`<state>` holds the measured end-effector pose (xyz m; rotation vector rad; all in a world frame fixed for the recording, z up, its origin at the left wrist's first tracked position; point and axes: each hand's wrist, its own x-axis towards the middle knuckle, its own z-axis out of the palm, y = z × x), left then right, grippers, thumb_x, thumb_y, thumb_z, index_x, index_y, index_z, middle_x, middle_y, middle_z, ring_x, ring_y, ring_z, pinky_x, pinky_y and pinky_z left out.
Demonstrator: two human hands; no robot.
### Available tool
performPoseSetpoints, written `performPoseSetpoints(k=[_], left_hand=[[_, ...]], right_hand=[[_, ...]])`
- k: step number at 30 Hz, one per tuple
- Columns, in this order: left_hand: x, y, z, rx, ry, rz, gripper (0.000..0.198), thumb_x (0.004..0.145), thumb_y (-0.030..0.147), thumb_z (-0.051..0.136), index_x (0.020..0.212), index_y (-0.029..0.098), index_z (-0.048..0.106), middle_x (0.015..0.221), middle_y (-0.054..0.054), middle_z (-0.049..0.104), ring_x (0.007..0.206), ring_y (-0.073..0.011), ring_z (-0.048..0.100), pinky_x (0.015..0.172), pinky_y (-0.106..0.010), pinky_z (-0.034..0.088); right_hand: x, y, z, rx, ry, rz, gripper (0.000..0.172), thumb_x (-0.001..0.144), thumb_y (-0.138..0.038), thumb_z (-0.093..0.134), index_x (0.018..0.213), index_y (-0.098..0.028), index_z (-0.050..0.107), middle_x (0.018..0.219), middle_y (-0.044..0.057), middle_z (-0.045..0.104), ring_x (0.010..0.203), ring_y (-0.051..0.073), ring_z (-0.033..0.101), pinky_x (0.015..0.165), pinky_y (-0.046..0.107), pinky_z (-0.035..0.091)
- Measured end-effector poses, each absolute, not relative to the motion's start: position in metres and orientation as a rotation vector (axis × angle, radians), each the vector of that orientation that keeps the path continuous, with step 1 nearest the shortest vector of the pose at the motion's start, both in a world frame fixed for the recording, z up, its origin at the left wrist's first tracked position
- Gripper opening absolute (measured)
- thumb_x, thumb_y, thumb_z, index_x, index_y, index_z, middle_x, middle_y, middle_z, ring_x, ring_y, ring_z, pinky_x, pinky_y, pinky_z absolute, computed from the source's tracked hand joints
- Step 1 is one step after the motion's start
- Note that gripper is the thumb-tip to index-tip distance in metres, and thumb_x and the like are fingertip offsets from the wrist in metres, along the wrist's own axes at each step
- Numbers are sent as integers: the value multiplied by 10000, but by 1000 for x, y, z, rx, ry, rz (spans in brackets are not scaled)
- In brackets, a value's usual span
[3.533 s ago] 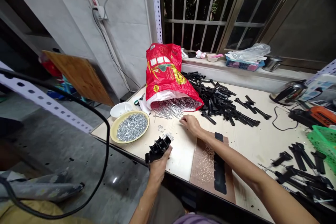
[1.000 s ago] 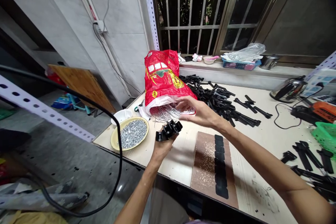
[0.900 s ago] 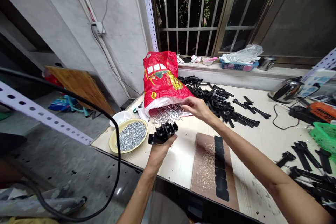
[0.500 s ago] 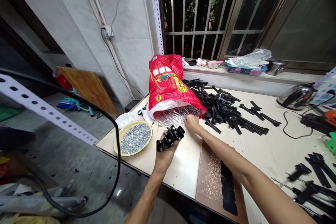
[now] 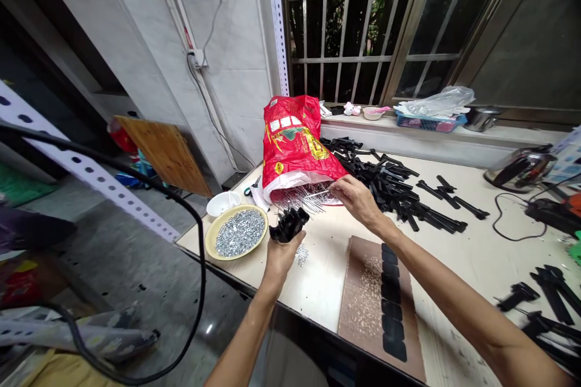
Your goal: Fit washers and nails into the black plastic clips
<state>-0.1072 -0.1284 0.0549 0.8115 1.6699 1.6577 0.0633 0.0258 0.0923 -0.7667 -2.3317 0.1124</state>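
**Gripping black parts with one hand, pinching a rod with the other**

Holding in the left hand (image 5: 280,256), with fingers wrapped round, a bundle of black plastic parts (image 5: 289,225), with the hollow ends turned upward. Pinching with the right hand (image 5: 360,202), between thumb and fingers brought close together, a thin metal rod (image 5: 316,195), directed to the left. Cannot tell whether touching the bundle with its tip. Having this hand just in front of the open mouth of a red bag (image 5: 297,151), by the spilled metal rods (image 5: 290,201).

Can see beside the left hand, on the pale table (image 5: 313,293), a small scatter of metal pieces (image 5: 302,254). Can find further to the left a yellow bowl (image 5: 210,243), filled with similar pieces, and just behind it a white bowl (image 5: 219,205). Can notice to the right of the bag a large pile of black parts (image 5: 385,184), lying one over another. Nearer to the body, can see a brown board (image 5: 348,317), bearing pale crumbs (image 5: 370,290) and a row of flat black pieces (image 5: 391,308).
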Motion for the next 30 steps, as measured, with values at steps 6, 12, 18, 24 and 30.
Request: performPoseSetpoints(k=[6,12,18,24,30], left_hand=[[-105,-124,62,947,1795,1555,284,549,270,739,814,177,699,732,-30,690,783,-241,620,734,-325,450],[-111,-128,59,913,1852,1452,165,554,288,719,660,170,671,595,-21,629,683,-223,594,636,-302,423],[-116,-125,55,957,1831,1455,183,573,272,715,722,170,687,663,-18,650,703,-210,594,656,-298,432],[-117,-130,57,848,1603,1559,343,579,323,754,871,154,695,833,-63,688,758,-201,612,678,-299,467],[-126,-139,59,750,1592,1626,335,590,350,775,832,134,692,823,-68,696,751,-186,622,713,-293,483]], right_hand=[[72,-11,141,-574,-2446,-218,195,936,-248,477,984,-290,661,985,37,625,889,184,508,848,357,298],[68,-11,147,-519,-2448,-277,222,936,-222,465,1016,-316,649,1025,34,621,903,199,488,901,414,266],[51,-15,151,-368,-2599,-303,209,936,-223,468,981,-294,659,1011,34,636,940,203,505,957,463,240],[36,17,137,-283,-2503,392,363,864,-365,590,1210,-259,564,1126,48,622,991,179,561,874,335,405],[9,51,53,-1144,-2479,569,140,808,-203,595,719,-145,687,680,30,653,668,138,593,617,225,408]])
